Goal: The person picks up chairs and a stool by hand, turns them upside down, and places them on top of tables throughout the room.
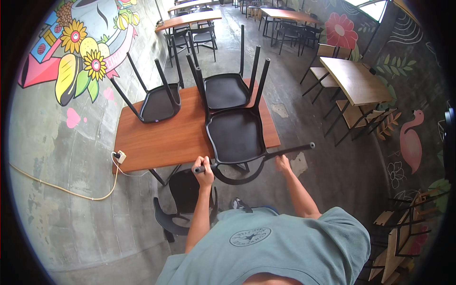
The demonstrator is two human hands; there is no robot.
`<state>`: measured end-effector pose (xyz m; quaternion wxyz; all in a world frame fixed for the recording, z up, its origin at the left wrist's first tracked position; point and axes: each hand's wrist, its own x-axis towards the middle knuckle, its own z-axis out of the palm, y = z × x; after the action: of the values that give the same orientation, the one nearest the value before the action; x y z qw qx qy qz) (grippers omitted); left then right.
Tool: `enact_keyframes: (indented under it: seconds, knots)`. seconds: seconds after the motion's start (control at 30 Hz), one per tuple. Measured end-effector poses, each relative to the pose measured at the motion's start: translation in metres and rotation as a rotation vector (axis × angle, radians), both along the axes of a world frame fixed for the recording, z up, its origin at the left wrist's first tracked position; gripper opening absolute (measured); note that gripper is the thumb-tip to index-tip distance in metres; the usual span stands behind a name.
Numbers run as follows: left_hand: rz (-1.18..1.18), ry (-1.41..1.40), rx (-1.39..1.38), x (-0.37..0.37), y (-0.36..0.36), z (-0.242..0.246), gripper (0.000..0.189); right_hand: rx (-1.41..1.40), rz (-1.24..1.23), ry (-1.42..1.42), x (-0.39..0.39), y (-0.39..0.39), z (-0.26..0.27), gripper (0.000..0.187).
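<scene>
A black chair (237, 135) is tipped over at the near right edge of the wooden table (167, 142). Its seat underside faces up, and its curved backrest hangs past the edge toward me. My left hand (203, 172) is wrapped around one chair leg near its tip. At the opposite side, my right hand (283, 164) grips at the other near leg, which partly hides its fingers. Just behind stands a second upturned black chair (227, 91), legs up. A third upturned chair (160, 102) rests at the table's left side, by the wall.
On the floor below my left arm is another black chair (183, 190). A power socket (121, 156) with a plug and cable (94, 198) sits at the table's left corner. Light wooden tables (356, 82) and chairs line the right wall. Folded wooden furniture (395, 242) leans at lower right.
</scene>
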<state>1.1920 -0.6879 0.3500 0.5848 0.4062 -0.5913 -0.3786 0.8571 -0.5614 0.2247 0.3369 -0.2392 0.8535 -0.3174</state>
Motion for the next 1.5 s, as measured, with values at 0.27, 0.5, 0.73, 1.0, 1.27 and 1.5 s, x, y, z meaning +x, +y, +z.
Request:
enact_keyframes:
  seconds: [0.27, 0.5, 0.73, 1.0, 1.27, 1.5]
  knots:
    - [0.004, -0.193, -0.194, 0.027, 0.031, 0.016, 0.037, 0.086, 0.225, -0.107, 0.037, 0.027, 0.037, 0.03]
    - [-0.128, 0.611, 0.893, 0.068, 0.146, -0.042, 0.035, -0.026, 0.353, -0.674, 0.108, 0.122, 0.032, 0.026]
    - [-0.093, 0.854, 1.233, 0.101, 0.268, -0.083, 0.025, -0.169, 0.402, -1.137, 0.17, 0.195, 0.045, 0.024]
    - [-0.027, 0.867, 1.216, 0.139, 0.294, -0.079, 0.019, -0.095, 0.442, -1.124, 0.193, 0.216, 0.044, 0.025]
    - [0.055, 0.924, 1.154, 0.199, 0.278, -0.085, 0.015, 0.05, 0.472, -1.078, 0.259, 0.157, 0.028, 0.024]
    - [0.091, 0.949, 1.186, 0.278, 0.249, -0.093, 0.014, 0.317, 0.618, -0.709, 0.372, 0.093, -0.006, 0.042]
